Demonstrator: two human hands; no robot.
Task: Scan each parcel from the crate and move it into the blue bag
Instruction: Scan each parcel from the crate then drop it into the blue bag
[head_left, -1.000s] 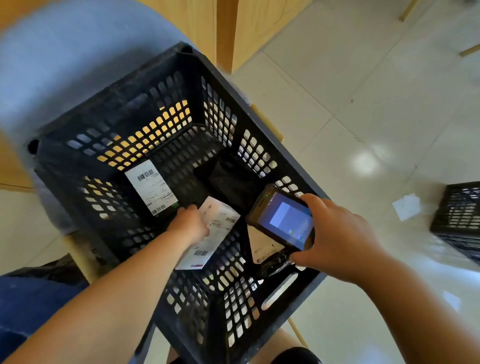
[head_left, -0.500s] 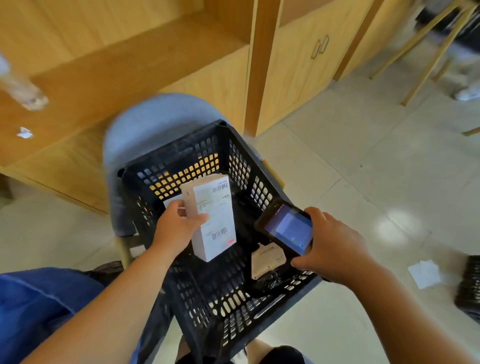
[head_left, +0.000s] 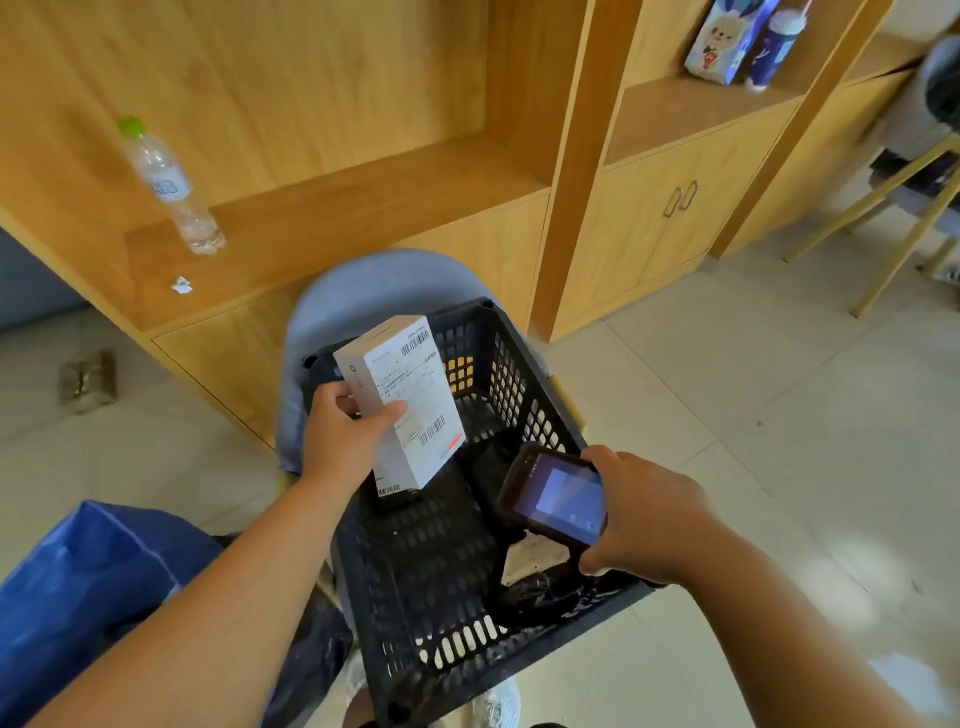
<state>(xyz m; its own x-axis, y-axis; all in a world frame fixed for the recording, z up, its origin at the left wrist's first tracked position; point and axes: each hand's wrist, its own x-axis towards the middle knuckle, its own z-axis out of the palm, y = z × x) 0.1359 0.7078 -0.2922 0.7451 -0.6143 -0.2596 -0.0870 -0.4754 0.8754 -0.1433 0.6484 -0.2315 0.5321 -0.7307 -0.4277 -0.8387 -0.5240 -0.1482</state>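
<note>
A black mesh crate (head_left: 511, 379) sits on a grey-blue chair (head_left: 374, 280) before a wooden shelf unit (head_left: 332, 182) carrying a green-capped bottle (head_left: 169, 187); the blue bag (head_left: 88, 587) gapes at lower left, and a dark parcel (head_left: 535, 558) lies in the crate, partly hidden under the right hand (head_left: 639, 514). The left hand (head_left: 343, 431) grips a white box parcel (head_left: 405, 400) upright above the crate's left side, thumb across its face, while the right hand curls round a handheld scanner (head_left: 556, 493), lit screen up, near the box's lower corner but apart. The box's label bears barcodes and a red strip; its print is too small to read.
</note>
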